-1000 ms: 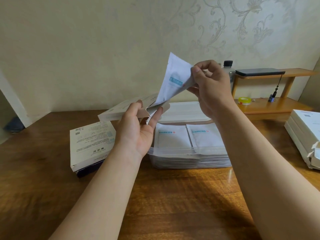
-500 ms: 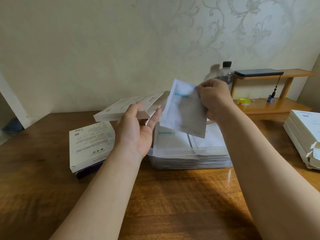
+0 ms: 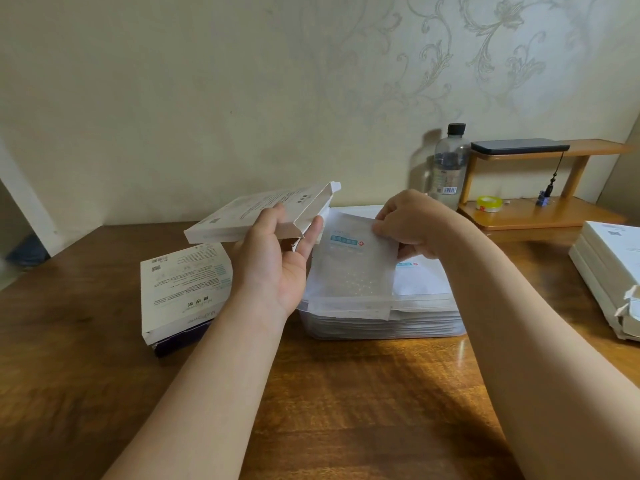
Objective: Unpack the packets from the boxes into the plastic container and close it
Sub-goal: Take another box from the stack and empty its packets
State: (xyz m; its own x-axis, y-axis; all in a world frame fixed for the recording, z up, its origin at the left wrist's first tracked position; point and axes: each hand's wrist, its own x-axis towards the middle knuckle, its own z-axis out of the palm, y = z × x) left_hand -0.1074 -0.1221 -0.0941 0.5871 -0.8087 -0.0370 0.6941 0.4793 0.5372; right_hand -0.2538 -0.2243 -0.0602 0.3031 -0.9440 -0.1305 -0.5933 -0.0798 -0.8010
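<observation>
In the head view, your left hand (image 3: 277,261) was closed around the open end of a flat white box (image 3: 259,216), held up off the wooden table (image 3: 346,393) with its flap turned toward the container. Your right hand (image 3: 415,223) pinched the far top corner of a white packet (image 3: 353,271), thumb and fingers shut on that edge, and the packet lay tilted over the left half of the clear plastic container (image 3: 381,323), its near edge already touching or nearly touching the stack inside. The container looked close to full, packets showing in two side-by-side piles up to the rim. Its lid (image 3: 356,212) seemed to be the white panel lying behind it, though your hands hid most of it.

To finish this placement well, you would have wanted the packet squared with the left pile and flat before you let go, since an overhanging corner could stop the lid seating later. A light press along the top would have settled the stack. Another box (image 3: 183,289) lay just left of the container, and more boxes (image 3: 609,271) were stacked at the far right; I could not tell which were empty.
</observation>
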